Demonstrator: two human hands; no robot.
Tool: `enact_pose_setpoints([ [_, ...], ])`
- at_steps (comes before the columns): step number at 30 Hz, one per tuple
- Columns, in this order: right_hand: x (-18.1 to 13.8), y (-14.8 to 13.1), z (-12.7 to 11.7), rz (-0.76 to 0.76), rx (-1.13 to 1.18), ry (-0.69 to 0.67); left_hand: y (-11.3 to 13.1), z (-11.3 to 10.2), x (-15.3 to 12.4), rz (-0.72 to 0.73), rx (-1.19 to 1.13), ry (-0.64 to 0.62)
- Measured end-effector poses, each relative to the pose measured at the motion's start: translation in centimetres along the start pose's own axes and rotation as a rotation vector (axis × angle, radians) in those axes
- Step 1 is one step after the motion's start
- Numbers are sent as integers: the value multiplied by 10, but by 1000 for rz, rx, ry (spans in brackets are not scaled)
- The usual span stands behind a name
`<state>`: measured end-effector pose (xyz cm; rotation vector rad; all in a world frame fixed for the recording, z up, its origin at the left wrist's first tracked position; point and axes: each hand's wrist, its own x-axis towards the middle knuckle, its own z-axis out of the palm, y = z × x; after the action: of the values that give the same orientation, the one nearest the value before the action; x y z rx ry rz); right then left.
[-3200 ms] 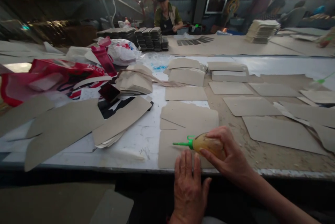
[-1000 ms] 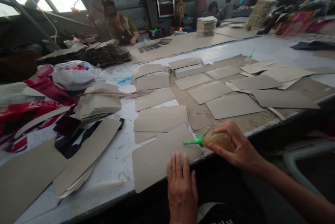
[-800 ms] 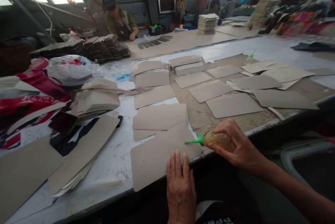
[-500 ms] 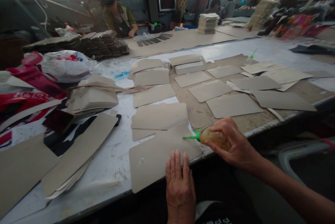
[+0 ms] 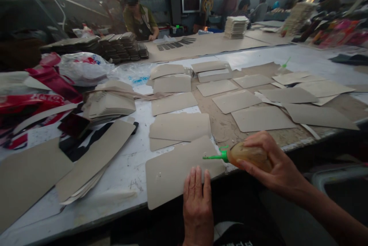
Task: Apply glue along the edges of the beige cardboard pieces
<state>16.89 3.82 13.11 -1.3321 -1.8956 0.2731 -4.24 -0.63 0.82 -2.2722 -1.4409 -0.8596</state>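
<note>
My left hand (image 5: pixel 198 204) lies flat on the near edge of a beige sheet (image 5: pixel 172 173), its fingers stretched out. In my right hand (image 5: pixel 267 161) is a squeeze bottle (image 5: pixel 248 156) of amber liquid, tipped on its side. Its green nozzle (image 5: pixel 215 156) points left, low over the right part of that sheet. A small wet-looking spot shows on the sheet's left part. Just beyond, two overlapping beige pieces (image 5: pixel 179 126) lie on the white table top. To the right, several similar pieces (image 5: pixel 263 118) rest on a brown, stained board (image 5: pixel 222 125).
Stacked beige pieces (image 5: pixel 110 104) and long sheets (image 5: pixel 97 161) lie to the left, beside red bags (image 5: pixel 31 110) and a clear plastic bag (image 5: pixel 84 69). A second green-tipped bottle (image 5: pixel 281 69) stands farther back. Across the table a person (image 5: pixel 140 20) works near dark stacks (image 5: pixel 123 46).
The view has turned slightly left, so the scene sits farther right. My right hand and the bottle have shifted a little to the right; my left hand stays on the sheet.
</note>
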Motion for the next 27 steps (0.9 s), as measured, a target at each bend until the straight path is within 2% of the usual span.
enact_pose_setpoints([
  [3,7,-9,8,-18,43,24,-2,-5,-2,23,-1,24],
  [6,19,-19,30,-105,114,11,-6,-9,-5,14,-15,47],
  [11,41,-44,78,-242,207,-85,-12,-12,-11,-137,30,19],
  [17,55,-73,121,-361,230,-188,-14,-7,-13,-209,-41,138],
  [22,58,-81,132,-407,173,-262,-15,-8,-10,-248,-54,166],
  [27,59,-75,119,-415,93,-245,-15,-9,-9,-236,-34,133],
])
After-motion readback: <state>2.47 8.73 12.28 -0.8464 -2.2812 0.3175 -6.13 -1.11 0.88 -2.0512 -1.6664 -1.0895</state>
